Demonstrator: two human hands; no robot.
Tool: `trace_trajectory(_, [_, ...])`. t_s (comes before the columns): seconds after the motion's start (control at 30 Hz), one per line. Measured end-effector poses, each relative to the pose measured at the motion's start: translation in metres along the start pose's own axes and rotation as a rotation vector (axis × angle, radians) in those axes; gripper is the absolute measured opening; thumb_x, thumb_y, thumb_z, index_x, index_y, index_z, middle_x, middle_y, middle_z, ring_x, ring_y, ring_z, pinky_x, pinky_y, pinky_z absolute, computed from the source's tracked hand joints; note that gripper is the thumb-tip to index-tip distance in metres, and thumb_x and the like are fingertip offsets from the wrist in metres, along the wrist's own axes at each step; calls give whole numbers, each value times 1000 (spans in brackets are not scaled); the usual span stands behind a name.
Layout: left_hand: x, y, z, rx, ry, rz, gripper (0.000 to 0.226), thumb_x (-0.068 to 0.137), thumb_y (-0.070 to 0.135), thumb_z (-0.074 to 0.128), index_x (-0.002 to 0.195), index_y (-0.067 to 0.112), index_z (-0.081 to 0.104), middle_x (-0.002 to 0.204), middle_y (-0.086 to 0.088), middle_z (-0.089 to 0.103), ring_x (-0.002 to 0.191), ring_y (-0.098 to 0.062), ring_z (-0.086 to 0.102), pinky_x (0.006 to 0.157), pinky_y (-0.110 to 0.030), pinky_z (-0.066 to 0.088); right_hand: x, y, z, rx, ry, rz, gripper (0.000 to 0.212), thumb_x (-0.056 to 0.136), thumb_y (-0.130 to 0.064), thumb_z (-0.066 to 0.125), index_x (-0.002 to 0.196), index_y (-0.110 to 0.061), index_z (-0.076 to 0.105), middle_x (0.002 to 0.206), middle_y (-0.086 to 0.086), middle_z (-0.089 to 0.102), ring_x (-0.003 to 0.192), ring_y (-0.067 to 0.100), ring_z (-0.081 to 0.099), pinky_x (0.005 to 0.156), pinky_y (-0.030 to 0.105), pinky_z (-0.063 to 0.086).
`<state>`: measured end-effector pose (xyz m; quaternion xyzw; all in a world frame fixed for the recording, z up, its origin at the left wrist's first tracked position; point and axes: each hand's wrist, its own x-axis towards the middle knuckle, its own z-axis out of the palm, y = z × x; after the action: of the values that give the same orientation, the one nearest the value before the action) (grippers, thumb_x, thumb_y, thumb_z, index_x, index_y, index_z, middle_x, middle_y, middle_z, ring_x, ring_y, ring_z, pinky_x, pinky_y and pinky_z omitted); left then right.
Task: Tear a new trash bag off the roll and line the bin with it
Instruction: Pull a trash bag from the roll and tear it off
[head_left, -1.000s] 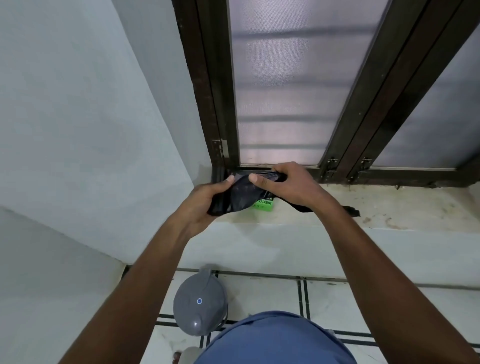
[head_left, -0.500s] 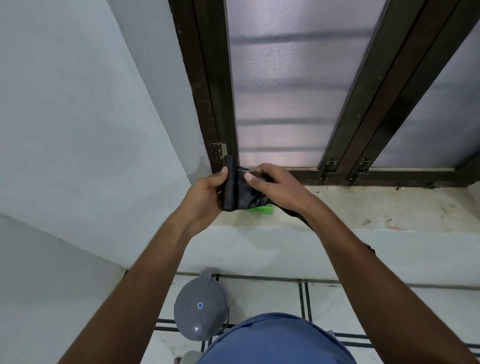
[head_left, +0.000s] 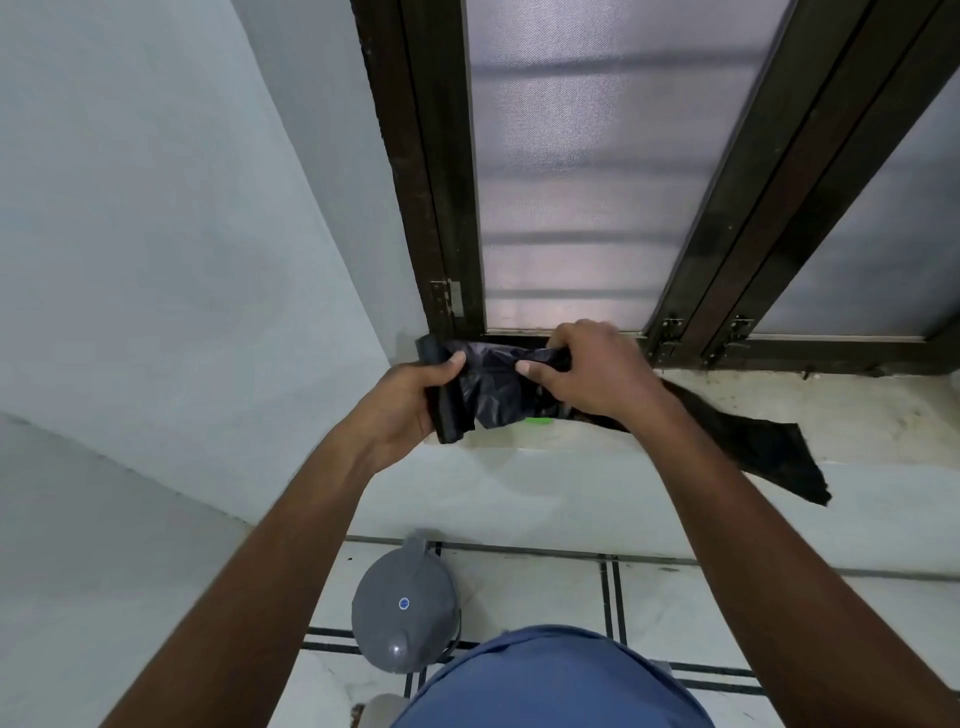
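Bag (head_left: 498, 395) pulled further out; left hand (head_left: 410, 410) seemingly gripping roll (head_left: 447, 400)

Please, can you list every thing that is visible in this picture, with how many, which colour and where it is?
roll: 1, black, held upright over the sill's left end
bag: 1, black, unrolled from the roll, trailing right over the sill edge
bin: 1, grey, lid closed, on the floor below the sill
green item: 1, green, on the sill under the bag, mostly hidden
sill: 1, off-white, stained, below the window
window: frosted panes in a dark brown frame, above the sill
floor: white tiles with dark lines, bottom
left hand: 1, grips the roll
right hand: 1, pinches the bag
blue clothing: bottom centre
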<state>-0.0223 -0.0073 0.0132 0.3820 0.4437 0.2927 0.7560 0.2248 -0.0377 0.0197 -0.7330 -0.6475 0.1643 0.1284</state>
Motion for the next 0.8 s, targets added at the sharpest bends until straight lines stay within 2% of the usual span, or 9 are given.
trace_trajectory(0.07, [2, 0, -1, 18, -11, 25, 40, 106, 23, 68, 142, 7, 67, 139, -12, 74, 133, -31, 68, 115, -48, 51, 0, -7, -2, -141, 44, -59, 68, 101, -74, 59, 145, -22, 63, 142, 5, 69, 135, 31, 61, 120, 57, 42])
trace_trajectory(0.13, [3, 1, 2, 42, -44, 43, 40, 107, 25, 67, 144, 9, 67, 142, -13, 72, 134, -31, 67, 117, -49, 49, -2, -19, -8, 161, -91, -92, 85, 97, -80, 57, 161, -24, 50, 160, 2, 61, 149, 28, 53, 128, 59, 37])
trace_trajectory(0.2, [4, 3, 6, 74, -63, 68, 37, 109, 25, 64, 141, 8, 69, 141, -14, 72, 134, -32, 68, 115, -47, 51, -2, -29, -6, 382, -250, -91, 79, 92, -80, 63, 153, -29, 58, 150, -3, 69, 140, 21, 62, 120, 51, 50])
trace_trajectory(0.23, [4, 3, 7, 81, -54, 77, 36, 109, 25, 62, 138, 6, 71, 140, -15, 73, 133, -32, 68, 114, -47, 52, -1, -30, -4, 394, -272, -103, 64, 95, -73, 67, 140, -28, 67, 136, -4, 75, 127, 19, 69, 113, 49, 56])
trace_trajectory(0.3, [5, 5, 4, 70, -8, 65, 38, 108, 28, 64, 135, 2, 71, 137, -17, 74, 130, -34, 70, 112, -50, 55, 3, -26, 2, 425, -229, -109, 32, 102, -54, 73, 115, -25, 76, 110, 1, 81, 103, 22, 76, 100, 52, 62])
trace_trajectory(0.37, [6, 5, -2, 74, 26, 38, 43, 106, 30, 68, 137, 2, 70, 136, -18, 75, 129, -37, 70, 111, -54, 55, 8, -19, 7, 540, -183, -72, 23, 104, -45, 74, 105, -22, 74, 102, 7, 80, 98, 27, 77, 97, 52, 64])
trace_trajectory(0.53, [6, 4, -4, 78, 9, 25, 40, 105, 25, 69, 140, 7, 67, 134, -12, 77, 126, -30, 73, 106, -47, 60, 10, -15, 10, 649, -216, -62, 25, 103, -48, 75, 104, -23, 76, 102, 8, 81, 91, 21, 74, 86, 40, 60])
trace_trajectory(0.67, [10, 4, -1, 84, 10, 65, 36, 107, 24, 65, 139, 7, 68, 134, -11, 77, 125, -29, 73, 103, -44, 60, 14, -13, 14, 633, -238, -89, 31, 106, -45, 73, 103, -16, 83, 81, 0, 72, 71, 6, 60, 71, 28, 47])
trace_trajectory(0.8, [15, 6, 5, 172, 25, 114, 30, 108, 22, 65, 134, 9, 72, 129, -13, 79, 117, -25, 77, 104, -45, 61, 18, -10, 31, 813, -207, -89, 48, 104, -45, 73, 79, -4, 71, 74, 7, 59, 72, 17, 53, 74, 34, 39])
